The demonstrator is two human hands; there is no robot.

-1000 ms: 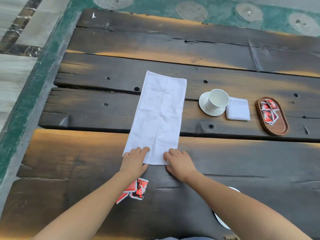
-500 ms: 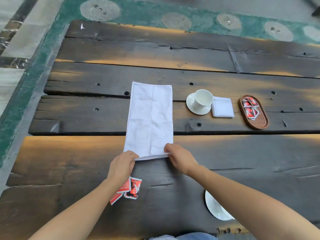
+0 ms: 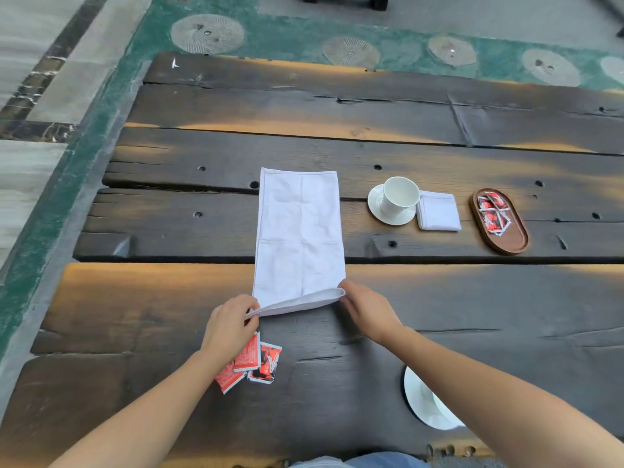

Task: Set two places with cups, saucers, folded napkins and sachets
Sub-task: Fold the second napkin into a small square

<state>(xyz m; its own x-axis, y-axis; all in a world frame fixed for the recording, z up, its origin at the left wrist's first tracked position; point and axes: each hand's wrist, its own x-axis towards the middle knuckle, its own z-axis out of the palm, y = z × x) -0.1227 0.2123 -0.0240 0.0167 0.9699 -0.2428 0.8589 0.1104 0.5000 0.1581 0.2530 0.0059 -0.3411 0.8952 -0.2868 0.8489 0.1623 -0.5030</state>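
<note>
A long white napkin (image 3: 299, 231) lies lengthwise on the dark wooden table (image 3: 169, 298). My left hand (image 3: 231, 324) pinches its near left corner and my right hand (image 3: 368, 307) pinches its near right corner; the near edge is lifted off the wood. Red sachets (image 3: 251, 364) lie loose just behind my left wrist. To the right stands a white cup (image 3: 400, 194) on a saucer (image 3: 376, 207), with a folded napkin (image 3: 439, 216) beside it. A second saucer (image 3: 423, 405) shows partly under my right forearm.
A brown oval wooden tray (image 3: 510, 239) holding several red sachets sits right of the folded napkin. The planks have gaps and bolt holes. Green and grey floor runs along the left and far table edges.
Both hands went from resting flat on the napkin's near end to pinching its corners and raising that edge. The camera has tilted, showing more floor beyond the table.
</note>
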